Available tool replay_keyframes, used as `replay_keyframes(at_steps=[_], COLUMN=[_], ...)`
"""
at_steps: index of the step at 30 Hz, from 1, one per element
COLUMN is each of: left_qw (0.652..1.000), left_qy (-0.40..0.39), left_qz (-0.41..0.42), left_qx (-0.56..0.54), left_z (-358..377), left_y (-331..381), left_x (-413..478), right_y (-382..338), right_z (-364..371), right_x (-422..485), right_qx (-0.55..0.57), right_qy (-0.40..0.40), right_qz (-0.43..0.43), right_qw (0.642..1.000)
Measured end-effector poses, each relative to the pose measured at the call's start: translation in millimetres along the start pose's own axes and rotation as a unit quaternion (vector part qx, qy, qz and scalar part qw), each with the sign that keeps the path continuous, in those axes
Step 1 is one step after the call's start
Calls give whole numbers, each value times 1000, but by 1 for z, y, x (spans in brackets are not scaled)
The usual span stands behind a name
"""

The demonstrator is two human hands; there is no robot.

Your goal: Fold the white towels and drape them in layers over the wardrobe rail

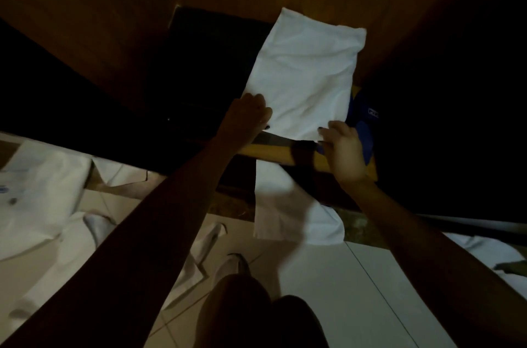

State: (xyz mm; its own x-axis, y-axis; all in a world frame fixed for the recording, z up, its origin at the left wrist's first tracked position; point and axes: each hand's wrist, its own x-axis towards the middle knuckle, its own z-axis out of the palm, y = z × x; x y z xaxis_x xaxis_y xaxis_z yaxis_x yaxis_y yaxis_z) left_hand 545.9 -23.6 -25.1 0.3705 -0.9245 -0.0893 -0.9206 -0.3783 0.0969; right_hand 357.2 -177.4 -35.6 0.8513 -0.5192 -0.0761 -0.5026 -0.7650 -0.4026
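left grip (251, 112), right grip (343, 148) pinch towel (305, 70) | blue garment (363, 125) just beside, right | cloths (48, 193) on floor (356, 290)

Blue garment (360, 122) (right) blocks; left free

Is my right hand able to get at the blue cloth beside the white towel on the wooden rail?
Probably yes: the right hand is right beside the blue cloth, nothing between them, but it pinches the white towel and must let go first.
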Motion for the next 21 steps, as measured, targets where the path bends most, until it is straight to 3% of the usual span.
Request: replay_keyframes(at_steps=[3, 6, 9, 14, 18, 21], left_qw=[999, 986, 961, 941, 879, 864], left_qy=[-10, -10, -30, -11, 3, 38], left_qz=[19, -54, -83, -88, -131, -134], left_qx=[-24, -159, -263, -327, -459, -483], left_z=[-16, -64, -120, -232, -335, -400], left_y=[4, 19, 44, 98, 147, 177], left_x=[-12, -30, -54, -90, -125, -149], right_y=[0, -22, -57, -127, -175, -204], right_z=[-24, -77, -140, -258, -357, -423], right_x=[-17, -36, -49, -77, -115, -147], right_qx=[26, 70, 125, 189, 263, 336], right_qy=[6, 28, 18, -1, -13, -47], right_qz=[-29, -4, 3, 21, 66, 85], right_qw=[999, 997, 992, 982, 962, 937])
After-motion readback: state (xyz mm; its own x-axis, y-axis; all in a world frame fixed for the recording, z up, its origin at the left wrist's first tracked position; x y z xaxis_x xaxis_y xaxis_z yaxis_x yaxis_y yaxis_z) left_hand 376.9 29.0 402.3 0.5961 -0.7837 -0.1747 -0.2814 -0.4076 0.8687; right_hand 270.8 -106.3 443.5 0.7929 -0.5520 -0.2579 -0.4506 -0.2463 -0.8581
